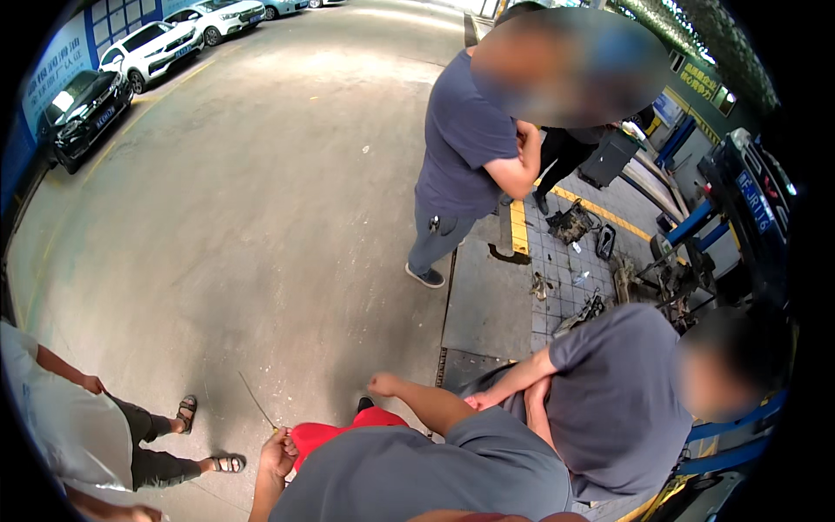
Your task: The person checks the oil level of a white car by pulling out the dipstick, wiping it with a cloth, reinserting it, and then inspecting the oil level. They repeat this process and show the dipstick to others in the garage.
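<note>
My left hand [277, 452] is closed around the lower end of a thin, stiff rod [256, 399]. The rod slants up and to the left over the concrete floor, and a small yellowish bit shows where my fingers meet it. Its kind is too fine to make out. My right hand [384, 384] is held out ahead of my body with the fingers curled in. Whatever may be inside that hand is hidden. Red shorts [344, 428] and a grey shirt show below my hands.
A person with folded arms [465, 148] stands ahead; another [600, 400] is close on my right. Someone in sandals [65, 418] stands at left. Removed car parts [571, 224] lie on tiles at right, near a raised vehicle [752, 196]. Parked cars [156, 48] line the far left.
</note>
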Tool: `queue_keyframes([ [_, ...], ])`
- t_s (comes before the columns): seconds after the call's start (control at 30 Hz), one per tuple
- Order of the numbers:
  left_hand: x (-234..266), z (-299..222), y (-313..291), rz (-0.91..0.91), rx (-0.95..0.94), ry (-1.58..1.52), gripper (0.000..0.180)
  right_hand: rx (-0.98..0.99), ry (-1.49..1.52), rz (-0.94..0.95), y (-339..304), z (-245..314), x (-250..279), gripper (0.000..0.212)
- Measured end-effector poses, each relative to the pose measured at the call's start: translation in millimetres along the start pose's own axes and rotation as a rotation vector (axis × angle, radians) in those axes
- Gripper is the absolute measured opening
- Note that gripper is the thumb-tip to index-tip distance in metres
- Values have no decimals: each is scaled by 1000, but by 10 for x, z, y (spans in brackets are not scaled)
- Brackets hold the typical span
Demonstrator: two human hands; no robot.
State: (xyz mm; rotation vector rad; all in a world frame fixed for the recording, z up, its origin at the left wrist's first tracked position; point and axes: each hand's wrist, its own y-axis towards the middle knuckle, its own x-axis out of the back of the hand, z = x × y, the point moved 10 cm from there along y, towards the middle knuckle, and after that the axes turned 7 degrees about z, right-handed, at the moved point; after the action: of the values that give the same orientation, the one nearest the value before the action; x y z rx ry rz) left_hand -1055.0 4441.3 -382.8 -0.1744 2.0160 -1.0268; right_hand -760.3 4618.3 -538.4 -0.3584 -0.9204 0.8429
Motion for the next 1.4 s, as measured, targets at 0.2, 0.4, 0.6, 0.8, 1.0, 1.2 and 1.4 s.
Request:
queue_keyframes([
  [0.2,-651,-1579,1193,62,-79,-3,18,-105,400,-233,1030,85,1649,35],
  [0.4,-1482,-3402,2893,122,-15,352,19,-437,425,-47,1337,-745,1763,49],
  [0.6,-2612,-5305,4461,260,59,332,20,-612,1603,90,1615,-2,1930,57],
  [0.8,-1979,-6115,6063,70,200,723,18,-485,1480,-145,3132,-729,3123,58],
  [1.0,-1361,-6152,6342,-332,388,920,15,-5,-430,171,4909,-1929,5748,34],
  [1.2,-2613,-6428,7281,-210,524,975,10,-286,712,-688,5395,-1821,9456,30],
  [1.4,-4332,-7367,9315,119,639,1146,15,-230,701,-726,5821,-2203,10242,29],
])
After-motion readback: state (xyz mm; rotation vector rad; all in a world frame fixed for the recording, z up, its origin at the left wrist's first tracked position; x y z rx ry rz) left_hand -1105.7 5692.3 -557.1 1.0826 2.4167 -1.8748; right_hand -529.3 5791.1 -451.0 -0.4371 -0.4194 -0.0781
